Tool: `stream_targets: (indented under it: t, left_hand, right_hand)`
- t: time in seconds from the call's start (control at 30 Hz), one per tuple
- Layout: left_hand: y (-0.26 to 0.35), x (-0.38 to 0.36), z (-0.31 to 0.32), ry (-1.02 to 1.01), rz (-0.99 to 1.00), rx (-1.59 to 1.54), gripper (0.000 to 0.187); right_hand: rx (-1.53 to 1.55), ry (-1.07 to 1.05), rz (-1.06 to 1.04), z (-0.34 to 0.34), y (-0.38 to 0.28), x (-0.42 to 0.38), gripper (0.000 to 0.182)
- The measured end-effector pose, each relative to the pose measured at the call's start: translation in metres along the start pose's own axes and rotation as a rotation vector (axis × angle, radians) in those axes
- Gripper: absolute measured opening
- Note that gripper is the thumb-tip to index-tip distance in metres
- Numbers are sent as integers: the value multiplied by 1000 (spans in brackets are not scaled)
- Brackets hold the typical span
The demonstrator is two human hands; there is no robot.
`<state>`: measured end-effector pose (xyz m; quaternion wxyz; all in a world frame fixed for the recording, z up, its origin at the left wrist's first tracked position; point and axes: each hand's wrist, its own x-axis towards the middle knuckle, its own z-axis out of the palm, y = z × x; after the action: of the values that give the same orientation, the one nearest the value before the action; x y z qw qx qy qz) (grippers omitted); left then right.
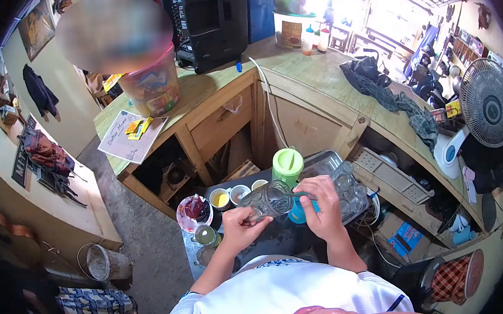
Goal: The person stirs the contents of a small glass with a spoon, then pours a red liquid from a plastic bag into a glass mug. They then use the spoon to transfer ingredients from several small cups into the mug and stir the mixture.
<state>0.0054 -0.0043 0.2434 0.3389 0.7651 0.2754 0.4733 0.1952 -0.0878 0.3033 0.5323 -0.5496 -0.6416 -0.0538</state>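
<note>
My left hand [242, 227] is closed around a clear glass [260, 202], which is tilted with its mouth towards the right. In my right hand [322, 204] is the handle of a spoon [302, 195], pointing at the mouth of the glass; its bowl is hard to make out. Just behind the glass stands a container with a light green lid [288, 163]. A blue container [297, 213] is partly hidden beneath my right hand. Left of the glass are a cup with yellow contents [220, 199], a glass mug [206, 236] and a plate with something dark red [195, 209].
Several upturned glasses stand on a tray [340, 156] at the right. A wooden counter [201, 105] wraps around the work table, carrying a tub of sachets [152, 88], a menu sheet [123, 144] and a black speaker [210, 25]. A fan [487, 102] is at far right.
</note>
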Motion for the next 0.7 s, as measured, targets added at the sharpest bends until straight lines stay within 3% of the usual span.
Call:
stream_targets:
  t: [0.07,0.4,0.7]
  left_hand:
    - [-3,2,0,-17,-11,-11,45]
    - [-3,10,0,-50,-95,-65,48]
    - [-3,12,-1,4,-85,-102,49]
  right_hand:
    - [6,-130,36,1,0,-2,12]
    - [-19,-102,35,2,0,3,14]
    - [17,-274,28,6,10,12,13]
